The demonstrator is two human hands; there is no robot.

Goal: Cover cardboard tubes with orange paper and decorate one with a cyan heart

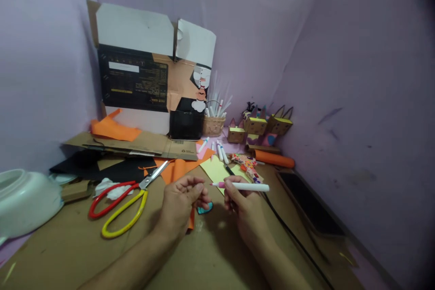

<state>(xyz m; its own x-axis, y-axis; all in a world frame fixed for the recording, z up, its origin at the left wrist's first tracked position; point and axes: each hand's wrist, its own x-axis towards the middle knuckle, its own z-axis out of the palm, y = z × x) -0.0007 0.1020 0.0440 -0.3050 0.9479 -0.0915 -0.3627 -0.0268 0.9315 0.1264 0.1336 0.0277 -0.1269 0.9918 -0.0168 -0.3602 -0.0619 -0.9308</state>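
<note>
A white marker with a pink tip lies across the fingers of my right hand, its tip pointing left toward my other hand. My left hand is closed, thumb against curled fingers; whatever it pinches, if anything, is too small to make out. Below and between the hands a small blue piece rests on the cardboard surface. Orange paper runs behind and under my left hand. Yellow paper sheets lie just beyond the hands.
Scissors with red and yellow handles lie left. A white bowl stands far left. Behind are a cardboard box, a basket of markers and cardboard animal figures. A phone-like black slab and a black cable lie right.
</note>
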